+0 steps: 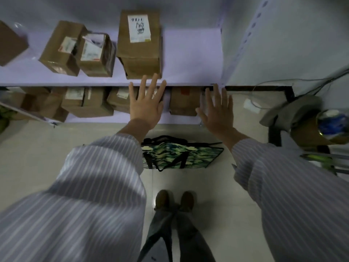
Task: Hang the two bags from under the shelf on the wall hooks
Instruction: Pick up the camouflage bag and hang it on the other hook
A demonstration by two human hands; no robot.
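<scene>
The room is dim and bluish, with the pale floor tiles [217,186] catching a small glare spot just left of the shoes [174,200] at lower centre. Striped sleeves [85,195] are soft with blur, and the shelf edge [75,84] bows toward the frame's left side from wide-angle distortion.

We count two hands, left hand [146,108] and right hand [217,112], both spread and empty, one green patterned bag [181,154] on the floor, four cardboard boxes [139,44] on the upper shelf [188,59], and two shoes [174,200].
</scene>
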